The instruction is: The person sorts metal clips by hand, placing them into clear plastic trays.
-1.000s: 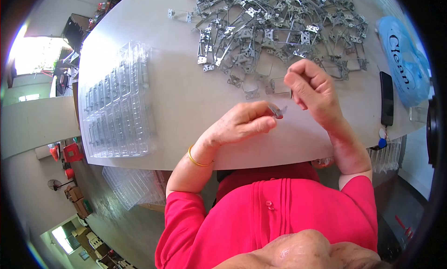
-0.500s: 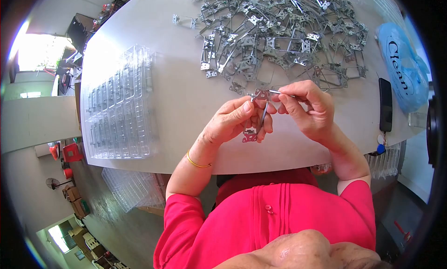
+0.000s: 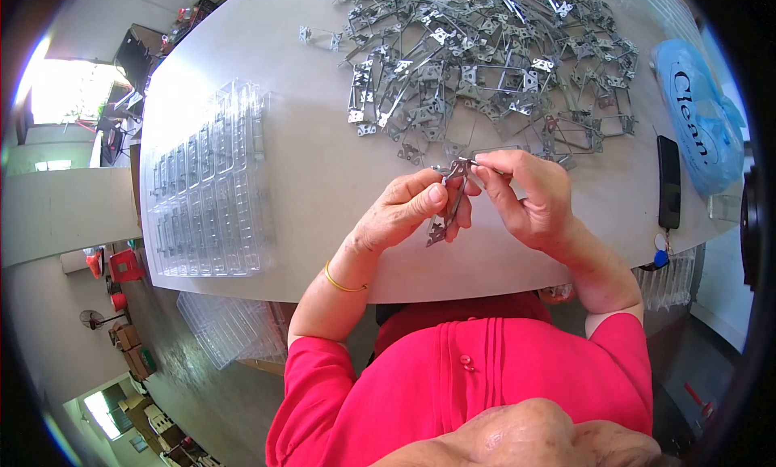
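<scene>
A small metal bracket assembly (image 3: pixel 438 227) with thin rods is held between my two hands, just over the table near its front edge. My left hand (image 3: pixel 404 208) grips it from the left, thumb and fingers closed on it. From the right, my right hand (image 3: pixel 529 194) pinches a thin metal rod (image 3: pixel 487 166) at the top of the assembly. Beyond my hands, a large heap of similar metal brackets and rods (image 3: pixel 485 71) spreads over the back of the table. My fingers partly hide the held piece.
Clear plastic trays (image 3: pixel 214 184) lie at the left of the table (image 3: pixel 323 273), with another tray (image 3: pixel 230 329) below its edge. On the right are a black phone (image 3: pixel 668 182) and a blue plastic bag (image 3: pixel 697 115). A blue key fob (image 3: pixel 661 258) hangs near the edge.
The metal assembly has turned in my hands, and its lower plate now appears narrower. My right hand has shifted slightly left and the rod end sits closer to my left fingers.
</scene>
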